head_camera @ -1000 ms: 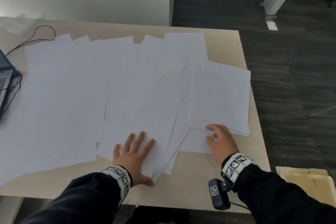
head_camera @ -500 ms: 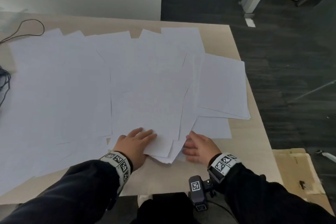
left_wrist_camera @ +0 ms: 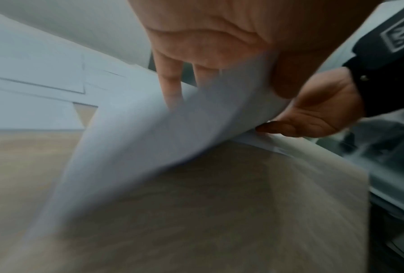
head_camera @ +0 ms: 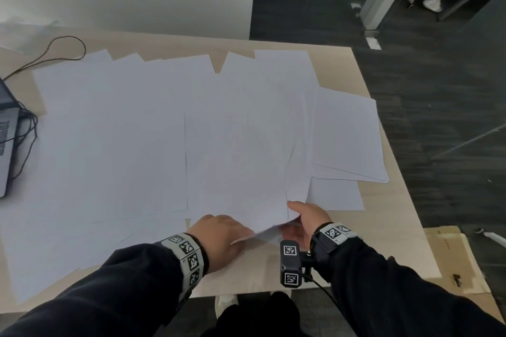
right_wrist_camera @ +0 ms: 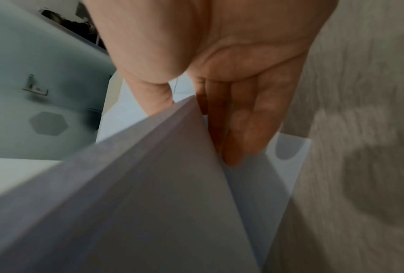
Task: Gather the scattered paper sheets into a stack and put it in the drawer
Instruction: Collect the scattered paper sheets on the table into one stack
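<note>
Several white paper sheets [head_camera: 131, 145] lie spread and overlapping across the wooden table [head_camera: 394, 216]. At the near edge both hands hold a bunch of sheets [head_camera: 241, 172] whose front edge is lifted off the table. My left hand [head_camera: 241, 235] grips that edge, thumb on one side and fingers on the other, as the left wrist view shows at the bunch of sheets [left_wrist_camera: 163, 133]. My right hand [head_camera: 294, 217] pinches the same bunch of sheets [right_wrist_camera: 149, 184] at its right corner, thumb above and fingers below. No drawer is in view.
A laptop [head_camera: 5, 142] with black cables [head_camera: 30, 128] sits at the table's left edge. More sheets [head_camera: 347, 134] lie near the right edge. Flattened cardboard [head_camera: 460, 262] lies on the dark floor to the right. A white partition stands behind the table.
Both hands came together at the near edge, went from lying flat on the sheets to gripping them, and lifted the front edge of the middle bunch.
</note>
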